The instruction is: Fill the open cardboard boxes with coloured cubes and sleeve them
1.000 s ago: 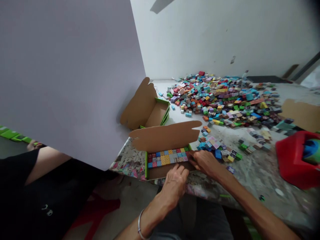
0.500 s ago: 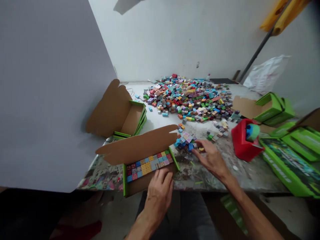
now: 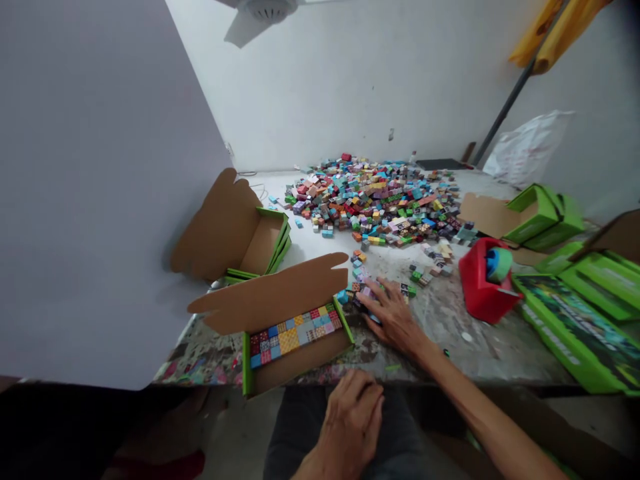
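An open green-edged cardboard box [image 3: 300,360] lies near the table's front edge, its brown lid flap raised behind it. Rows of small patterned blocks [image 3: 289,341] fill its back part, and bare cardboard shows in front of them. My left hand [image 3: 353,413] is off the table edge, right of the box, with its fingers curled together; whatever they may hold is hidden. My right hand [image 3: 391,317] rests with fingers spread over a small cluster of blocks [image 3: 356,288] just right of the box.
A large heap of colourful blocks [image 3: 373,197] covers the back of the table. Open boxes [image 3: 265,243] stand at the left. A red tape dispenser [image 3: 480,280] and green boxes [image 3: 575,327] are at the right. A grey panel [image 3: 95,193] blocks the left.
My left hand has left the box and moved right and toward me. My right hand has moved slightly left, its fingers now spread over the block cluster. The view has shifted slightly.
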Demonstrator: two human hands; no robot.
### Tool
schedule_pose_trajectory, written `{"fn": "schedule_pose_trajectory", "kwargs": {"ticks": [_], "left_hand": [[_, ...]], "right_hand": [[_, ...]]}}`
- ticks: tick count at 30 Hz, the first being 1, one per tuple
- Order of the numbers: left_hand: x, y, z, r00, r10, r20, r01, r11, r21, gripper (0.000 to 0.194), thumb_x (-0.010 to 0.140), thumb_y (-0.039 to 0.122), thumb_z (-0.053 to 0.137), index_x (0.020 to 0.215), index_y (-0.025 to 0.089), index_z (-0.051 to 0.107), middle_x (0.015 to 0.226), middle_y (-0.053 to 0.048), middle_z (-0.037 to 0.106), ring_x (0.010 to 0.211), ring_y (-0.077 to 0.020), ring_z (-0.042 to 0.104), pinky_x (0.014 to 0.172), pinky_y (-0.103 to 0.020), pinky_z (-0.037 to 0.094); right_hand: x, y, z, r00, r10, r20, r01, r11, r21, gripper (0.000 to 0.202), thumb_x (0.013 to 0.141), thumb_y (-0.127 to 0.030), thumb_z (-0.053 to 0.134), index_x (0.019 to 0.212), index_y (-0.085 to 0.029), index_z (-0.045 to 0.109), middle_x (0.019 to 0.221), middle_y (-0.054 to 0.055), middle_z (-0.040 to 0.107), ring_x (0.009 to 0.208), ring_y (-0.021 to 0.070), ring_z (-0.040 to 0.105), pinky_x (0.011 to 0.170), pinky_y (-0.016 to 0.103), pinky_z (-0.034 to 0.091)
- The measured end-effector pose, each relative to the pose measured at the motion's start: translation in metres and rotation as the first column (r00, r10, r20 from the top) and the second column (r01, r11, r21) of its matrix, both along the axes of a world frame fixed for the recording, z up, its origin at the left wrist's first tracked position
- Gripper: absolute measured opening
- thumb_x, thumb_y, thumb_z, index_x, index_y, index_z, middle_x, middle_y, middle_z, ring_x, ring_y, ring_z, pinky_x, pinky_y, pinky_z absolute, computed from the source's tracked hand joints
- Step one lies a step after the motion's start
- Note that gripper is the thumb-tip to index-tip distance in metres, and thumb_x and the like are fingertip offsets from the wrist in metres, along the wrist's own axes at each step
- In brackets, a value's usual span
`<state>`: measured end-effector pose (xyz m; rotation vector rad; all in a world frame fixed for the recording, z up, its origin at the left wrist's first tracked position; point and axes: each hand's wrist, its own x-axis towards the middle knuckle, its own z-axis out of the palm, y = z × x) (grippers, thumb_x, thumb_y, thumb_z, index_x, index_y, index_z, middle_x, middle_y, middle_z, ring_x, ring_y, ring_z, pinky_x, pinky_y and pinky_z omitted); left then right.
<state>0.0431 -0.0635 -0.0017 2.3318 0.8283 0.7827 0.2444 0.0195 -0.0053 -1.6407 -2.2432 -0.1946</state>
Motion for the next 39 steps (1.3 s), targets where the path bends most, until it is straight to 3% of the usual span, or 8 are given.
{"fn": "schedule_pose_trajectory", "kwargs": {"ticks": [5,8,11,14,18,22,29,39], "left_hand": [[0.013,0.004,-0.006,0.999,-0.036,-0.033,0.032,0.996,-0.088,0.022,0.091,0.014,0.041,0.097,0.019,0.061,0.096,-0.008,0.060,0.090,-0.0195,0.057,0.081,-0.035,0.050],[0.023,0.007,-0.006,0.996,-0.053,-0.067,0.045,0.992,-0.118,0.020,0.091,0.014,0.042,0.097,0.018,0.061,0.098,-0.008,0.059,0.094,-0.0197,0.056,0.085,-0.036,0.049],[0.029,0.010,-0.005,0.995,-0.034,-0.091,0.018,0.986,-0.165,0.020,0.091,0.015,0.041,0.096,0.018,0.060,0.101,-0.008,0.058,0.098,-0.0202,0.056,0.088,-0.038,0.049],[0.031,0.013,-0.006,0.998,0.009,-0.067,-0.023,0.977,-0.214,0.025,0.091,0.015,0.039,0.107,0.018,0.058,0.112,-0.010,0.055,0.107,-0.0207,0.054,0.094,-0.038,0.047],[0.038,0.017,-0.012,0.991,0.124,-0.041,-0.130,0.950,-0.284,0.044,0.093,0.019,0.037,0.137,0.013,0.038,0.138,-0.016,0.042,0.129,-0.0237,0.041,0.106,-0.042,0.040],[0.043,0.016,-0.014,0.991,0.131,-0.039,-0.137,0.937,-0.323,0.050,0.092,0.019,0.037,0.141,0.009,0.033,0.144,-0.018,0.037,0.135,-0.0250,0.035,0.110,-0.044,0.035],[0.020,0.006,-0.009,0.997,0.075,-0.019,-0.077,0.948,-0.309,0.043,0.091,0.017,0.040,0.134,0.013,0.043,0.131,-0.014,0.050,0.121,-0.0215,0.050,0.104,-0.039,0.043],[0.001,0.004,-0.001,0.994,0.061,0.089,-0.036,0.966,-0.257,0.035,0.091,0.016,0.043,0.126,0.017,0.050,0.112,-0.010,0.059,0.104,-0.0189,0.057,0.092,-0.035,0.050]], "right_hand": [[0.035,-0.062,-0.027,1.000,-0.001,-0.004,0.001,1.000,0.026,0.061,0.087,-0.019,0.046,0.145,-0.026,0.028,0.158,0.009,0.006,0.142,0.0340,0.011,0.107,0.056,0.030],[0.052,-0.080,-0.036,0.994,-0.098,0.056,0.097,0.995,0.012,0.069,0.088,-0.021,0.045,0.150,-0.020,0.013,0.153,0.014,0.024,0.139,0.0328,0.021,0.107,0.057,0.028],[0.069,-0.085,-0.035,0.955,-0.274,0.117,0.271,0.962,0.038,0.065,0.086,-0.020,0.045,0.147,-0.016,0.023,0.145,0.014,0.039,0.135,0.0356,0.028,0.107,0.059,0.025],[0.078,-0.082,-0.022,0.921,-0.373,0.108,0.367,0.927,0.074,0.056,0.085,-0.025,0.048,0.140,-0.016,0.040,0.145,0.016,0.037,0.130,0.0371,0.033,0.102,0.055,0.033],[0.059,-0.062,0.003,0.966,-0.257,-0.009,0.257,0.966,0.017,0.053,0.089,-0.040,0.048,0.136,-0.015,0.044,0.133,0.014,0.051,0.118,0.0290,0.044,0.094,0.043,0.040],[0.022,-0.032,0.014,0.977,-0.213,0.020,0.214,0.974,-0.076,0.046,0.090,-0.044,0.048,0.126,-0.017,0.054,0.117,0.011,0.061,0.106,0.0282,0.048,0.087,0.042,0.039],[-0.009,-0.017,0.012,0.988,-0.069,0.135,0.084,0.990,-0.110,0.043,0.086,-0.032,0.055,0.128,-0.024,0.052,0.117,0.012,0.057,0.104,0.0287,0.048,0.087,0.043,0.034],[-0.004,-0.018,-0.005,0.996,-0.034,-0.081,0.020,0.985,-0.172,0.036,0.082,-0.027,0.055,0.117,-0.017,0.053,0.113,0.012,0.061,0.102,0.0265,0.056,0.088,0.040,0.042]]}}
